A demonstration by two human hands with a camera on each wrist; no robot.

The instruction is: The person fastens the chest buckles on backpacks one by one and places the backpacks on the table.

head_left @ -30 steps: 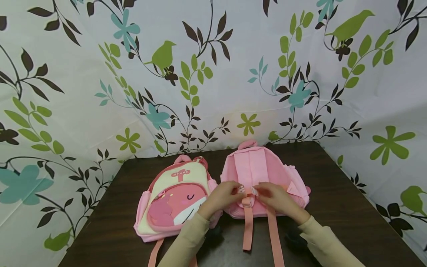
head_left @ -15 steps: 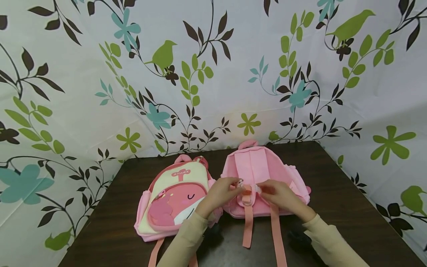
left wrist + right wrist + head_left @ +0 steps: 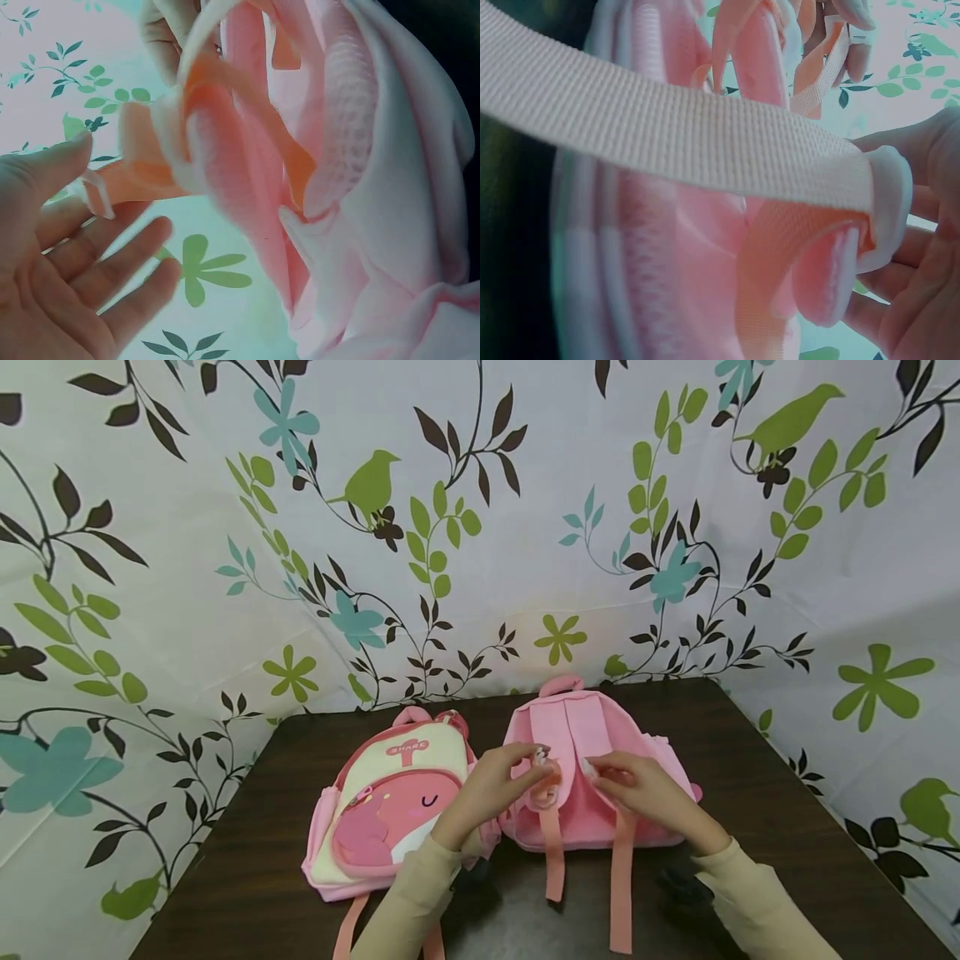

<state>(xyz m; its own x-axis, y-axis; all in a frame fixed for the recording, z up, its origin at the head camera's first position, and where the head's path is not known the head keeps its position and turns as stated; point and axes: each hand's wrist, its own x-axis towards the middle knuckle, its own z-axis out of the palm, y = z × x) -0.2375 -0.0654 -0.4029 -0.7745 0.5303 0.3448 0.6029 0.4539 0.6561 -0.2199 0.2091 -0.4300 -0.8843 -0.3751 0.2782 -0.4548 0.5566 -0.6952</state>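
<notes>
- While your left hand (image 3: 486,793) pinches a clear buckle (image 3: 97,196), other fingers spread,
- your right hand (image 3: 647,789) pinches a white buckle (image 3: 892,204)!
- Pink backpack (image 3: 633,739) right there, shark bag (image 3: 393,814) beside it.

And we've got pink all over this first backpack (image 3: 579,817), its webbing straps (image 3: 622,885) a warm peach with a fine ribbed weave, the buckles (image 3: 892,202) milky white! Over on the shark backpack (image 3: 393,810) we see a cream front, deeper pink trim, a rosy face with white below and a dark curved eye. We catch wood-grain brown across the worktop (image 3: 757,777), plain cream sleeves (image 3: 420,893), and white cloth (image 3: 495,568) alive with green birds (image 3: 798,422), teal flowers (image 3: 673,577), dark brown leaves (image 3: 431,431)
</notes>
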